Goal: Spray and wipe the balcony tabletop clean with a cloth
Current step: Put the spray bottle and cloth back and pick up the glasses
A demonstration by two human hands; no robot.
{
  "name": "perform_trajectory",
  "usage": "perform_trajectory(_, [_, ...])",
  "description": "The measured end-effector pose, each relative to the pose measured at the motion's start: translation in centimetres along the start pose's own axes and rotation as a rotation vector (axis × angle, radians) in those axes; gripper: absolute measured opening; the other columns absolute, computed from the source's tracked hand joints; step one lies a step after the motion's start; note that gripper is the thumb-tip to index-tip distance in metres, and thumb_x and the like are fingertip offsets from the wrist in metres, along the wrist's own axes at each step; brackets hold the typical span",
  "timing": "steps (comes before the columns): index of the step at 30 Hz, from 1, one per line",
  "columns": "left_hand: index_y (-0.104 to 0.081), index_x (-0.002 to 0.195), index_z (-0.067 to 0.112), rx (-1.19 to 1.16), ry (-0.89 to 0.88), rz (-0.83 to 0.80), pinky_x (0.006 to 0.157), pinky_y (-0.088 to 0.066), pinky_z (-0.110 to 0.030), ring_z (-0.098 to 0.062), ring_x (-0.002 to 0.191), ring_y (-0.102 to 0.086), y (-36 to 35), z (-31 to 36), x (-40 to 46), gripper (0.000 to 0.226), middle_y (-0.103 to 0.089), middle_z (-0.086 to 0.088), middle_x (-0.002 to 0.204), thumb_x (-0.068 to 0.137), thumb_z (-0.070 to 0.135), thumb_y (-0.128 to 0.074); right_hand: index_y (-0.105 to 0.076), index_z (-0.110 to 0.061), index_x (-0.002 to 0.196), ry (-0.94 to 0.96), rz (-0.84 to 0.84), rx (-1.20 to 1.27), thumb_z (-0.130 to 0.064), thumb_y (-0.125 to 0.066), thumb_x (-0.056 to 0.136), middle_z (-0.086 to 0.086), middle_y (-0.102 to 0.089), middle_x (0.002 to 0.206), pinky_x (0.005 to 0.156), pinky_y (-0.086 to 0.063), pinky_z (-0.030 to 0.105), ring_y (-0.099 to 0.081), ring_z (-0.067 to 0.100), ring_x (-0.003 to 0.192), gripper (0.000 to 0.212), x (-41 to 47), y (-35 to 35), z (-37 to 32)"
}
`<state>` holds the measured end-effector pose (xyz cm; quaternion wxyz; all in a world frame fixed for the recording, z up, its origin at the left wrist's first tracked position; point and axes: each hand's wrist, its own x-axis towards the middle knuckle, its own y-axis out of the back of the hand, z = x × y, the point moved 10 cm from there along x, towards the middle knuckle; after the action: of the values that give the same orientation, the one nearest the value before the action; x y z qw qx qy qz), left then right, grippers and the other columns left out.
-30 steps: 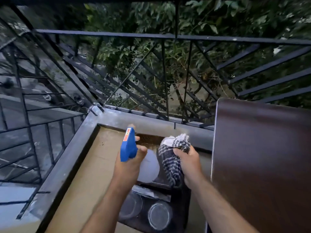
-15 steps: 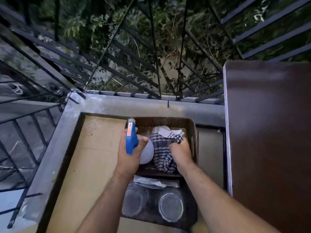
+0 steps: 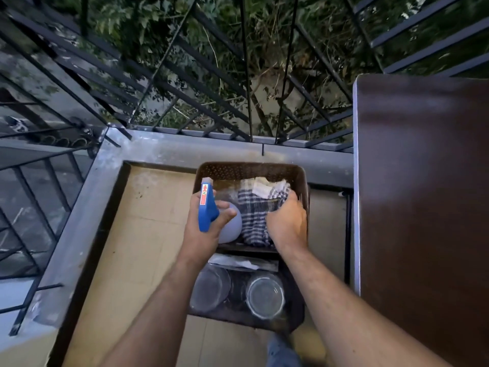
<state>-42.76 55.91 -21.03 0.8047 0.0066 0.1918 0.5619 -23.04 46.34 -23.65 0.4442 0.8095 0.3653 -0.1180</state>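
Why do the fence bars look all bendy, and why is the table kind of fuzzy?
Head view: the wide-angle lens bows the railing bars outward toward the edges; the brown tabletop looks smeared, with a soft pale sheen and no sharp grain; the light is dim, so the basket interior is murky, while the blue spray bottle stays fairly crisp.

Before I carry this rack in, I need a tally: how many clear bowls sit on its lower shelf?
2: one bowl at the left, one bowl at the right. The basket above may hide more.
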Motion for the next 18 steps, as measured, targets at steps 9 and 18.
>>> perform_trajectory(9, [-0.048, 0.129, 0.013, 0.07, 0.014, 0.01, 0.084, -0.048, -0.023, -0.013, 0.103, -0.061, 1.4, -0.1, -1.3, 0.062, -0.061, -0.004, 0.117, 0.079, 0.013, -0.084, -0.055, -0.025, 0.135, 0.315, 0.133, 0.164, -0.011, -0.059, 0.091, -0.004, -0.052, 0.131, 0.109, -0.041, 0.035, -0.049, 0.018, 0.125, 0.046, -4.6, 2.9, -0.2])
perform_trajectory(18, [-0.04, 0.136, 0.014, 0.129, -0.056, 0.072, 0.085, -0.048, -0.003, 0.01, 0.104, -0.06, 3.0, 1.6, -4.9, 0.08, -0.057, 0.007, 0.121, 0.071, 0.007, -0.088, -0.068, -0.027, 0.113, 0.39, 0.307, 0.342, -0.006, -0.058, 0.087, -0.013, -0.049, 0.102, 0.091, -0.051, 0.046, -0.057, 0.022, 0.099, 0.035, -9.2, 5.1, 3.9])
